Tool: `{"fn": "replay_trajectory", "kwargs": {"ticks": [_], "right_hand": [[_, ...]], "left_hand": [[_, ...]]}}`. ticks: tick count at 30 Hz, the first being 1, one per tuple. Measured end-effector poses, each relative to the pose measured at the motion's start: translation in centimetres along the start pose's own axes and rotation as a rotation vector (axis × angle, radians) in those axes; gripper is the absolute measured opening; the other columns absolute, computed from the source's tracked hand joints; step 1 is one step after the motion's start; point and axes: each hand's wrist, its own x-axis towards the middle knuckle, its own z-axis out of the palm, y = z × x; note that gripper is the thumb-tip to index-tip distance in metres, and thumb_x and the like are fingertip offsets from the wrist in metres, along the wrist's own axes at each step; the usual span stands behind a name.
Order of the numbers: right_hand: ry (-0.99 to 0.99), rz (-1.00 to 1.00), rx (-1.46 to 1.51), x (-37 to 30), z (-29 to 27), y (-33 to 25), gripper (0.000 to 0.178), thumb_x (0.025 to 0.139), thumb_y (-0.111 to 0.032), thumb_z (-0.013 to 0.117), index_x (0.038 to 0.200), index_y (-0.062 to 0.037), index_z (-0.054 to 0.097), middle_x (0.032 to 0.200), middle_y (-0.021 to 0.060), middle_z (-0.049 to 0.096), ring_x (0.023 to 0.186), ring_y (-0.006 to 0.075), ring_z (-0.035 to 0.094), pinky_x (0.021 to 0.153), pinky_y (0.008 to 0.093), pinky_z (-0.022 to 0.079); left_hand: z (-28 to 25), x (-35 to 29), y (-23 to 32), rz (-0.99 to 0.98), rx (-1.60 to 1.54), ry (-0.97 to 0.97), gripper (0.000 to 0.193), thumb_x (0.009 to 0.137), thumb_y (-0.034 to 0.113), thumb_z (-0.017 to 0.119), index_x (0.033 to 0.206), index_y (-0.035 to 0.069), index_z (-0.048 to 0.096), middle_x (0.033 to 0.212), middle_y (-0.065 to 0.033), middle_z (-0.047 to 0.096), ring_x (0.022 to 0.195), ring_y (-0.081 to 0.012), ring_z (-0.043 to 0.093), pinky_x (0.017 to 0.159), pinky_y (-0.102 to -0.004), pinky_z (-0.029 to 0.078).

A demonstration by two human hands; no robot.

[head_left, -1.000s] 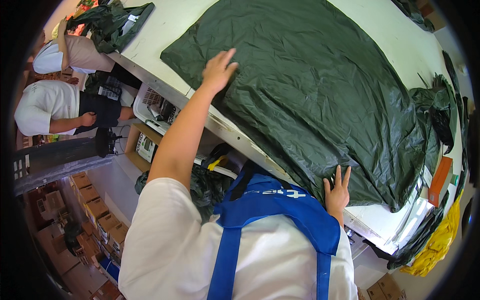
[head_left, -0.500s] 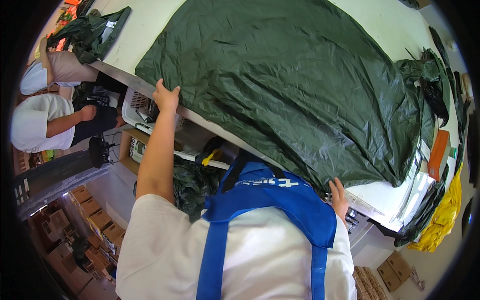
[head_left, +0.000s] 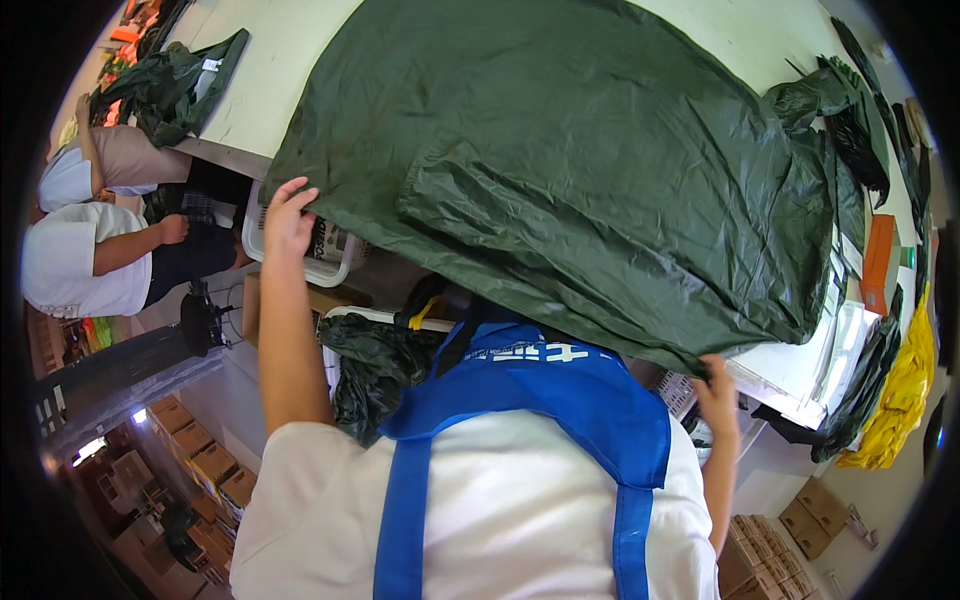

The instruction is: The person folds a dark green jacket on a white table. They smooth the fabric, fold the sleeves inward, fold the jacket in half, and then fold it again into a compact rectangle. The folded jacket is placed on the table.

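A large piece of thin, shiny dark green fabric (head_left: pixel 540 130) covers much of the white table, wrinkled and with a fold running across its near part. My left hand (head_left: pixel 288 225) pinches its edge at the left, just past the table's side. At the near right, my right hand (head_left: pixel 718 395) grips the corner of the same fabric between thumb and fingers. The near edge hangs between both hands over the table's front edge, close to my blue apron (head_left: pixel 530 400). Any second layer beneath the fabric is hidden.
Under the table are a white plastic basket (head_left: pixel 350 255) and more dark green fabric (head_left: pixel 375 365). An orange box (head_left: pixel 880 265) and yellow sheeting (head_left: pixel 893 400) lie at the right. Other people (head_left: pixel 90 250) work at the left, near another dark green bundle (head_left: pixel 165 95).
My right hand has moved outward to the right and taken hold of the fabric's near corner. My left hand has shifted left and down, and the fabric's near edge is now lifted and straighter.
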Motion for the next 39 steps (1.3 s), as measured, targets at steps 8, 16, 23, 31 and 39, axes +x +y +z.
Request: {"fn": "replay_trajectory", "kwargs": {"ticks": [8,16,23,31,39], "right_hand": [[0.350,-0.123,-0.151,10.4,-14.7,-7.2,0.036,0.081,-0.017,0.067,0.110,0.0020,0.057,0.093,0.0085,0.062,0.084,0.0149,0.057,0.075,0.0268,0.045],[0.438,-0.068,-0.465,25.2,-9.2,-2.8,0.033,0.085,-0.034,0.060,0.104,-0.0065,0.061,0.098,0.0191,0.065,0.094,0.0371,0.061,0.078,0.0419,0.048],[0.685,-0.030,-0.395,20.4,-8.8,0.7,0.043,0.089,-0.040,0.054,0.116,-0.0065,0.058,0.113,0.0174,0.060,0.103,0.0357,0.057,0.085,0.0404,0.046],[0.641,0.194,-0.423,9.3,-10.7,10.8,0.047,0.085,-0.042,0.060,0.118,-0.0073,0.057,0.115,0.0116,0.059,0.101,0.0306,0.058,0.084,0.0370,0.046],[0.486,0.192,-0.610,10.0,-11.2,10.9,0.026,0.087,-0.033,0.059,0.102,-0.0118,0.059,0.097,0.0093,0.059,0.083,0.0341,0.059,0.068,0.0426,0.046]], "left_hand": [[12.0,3.3,11.9,-0.003,0.274,-0.251,0.031,0.082,0.020,0.068,0.103,0.005,0.052,0.090,-0.0095,0.051,0.077,-0.0205,0.057,0.069,-0.0338,0.058],[29.8,-4.7,0.5,1.115,1.271,-0.731,0.051,0.087,0.033,0.057,0.134,0.020,0.044,0.137,-0.0130,0.045,0.128,-0.0326,0.039,0.107,-0.0438,0.031],[30.4,-7.0,-8.5,1.041,1.723,-0.676,0.055,0.091,0.046,0.047,0.142,0.032,0.032,0.151,-0.0024,0.023,0.139,-0.0302,0.019,0.111,-0.0532,0.012],[36.8,-13.5,-6.6,1.216,1.233,-1.103,0.072,0.068,0.030,0.074,0.131,0.013,0.046,0.136,-0.0103,0.043,0.121,-0.0301,0.042,0.101,-0.0462,0.032],[42.6,-16.5,-10.1,1.540,0.789,-1.500,0.006,0.070,0.014,0.058,0.074,0.016,0.062,0.083,0.0033,0.057,0.088,-0.0172,0.054,0.083,-0.0359,0.039]]}}
